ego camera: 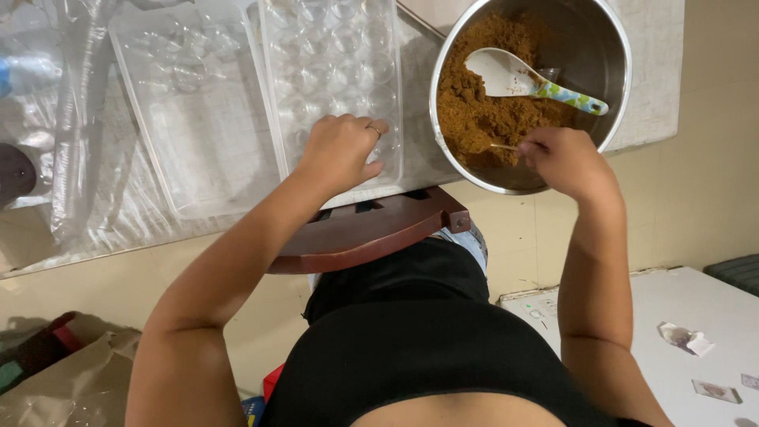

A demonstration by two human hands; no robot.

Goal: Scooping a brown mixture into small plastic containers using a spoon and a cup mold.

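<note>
Brown crumbly mixture (474, 103) fills the left part of a steel bowl (609, 71) at the table's edge. The right hand (565, 162) has its fingers closed around a thin utensil (502, 146) whose tip dips into the mixture. A white spoon with a patterned handle (522, 79) lies on the mixture above it. The left hand (340, 150), fingers curled, rests on a clear plastic mould tray (340, 71); whether it grips is unclear. Another clear tray (198, 119) lies just beside it.
</note>
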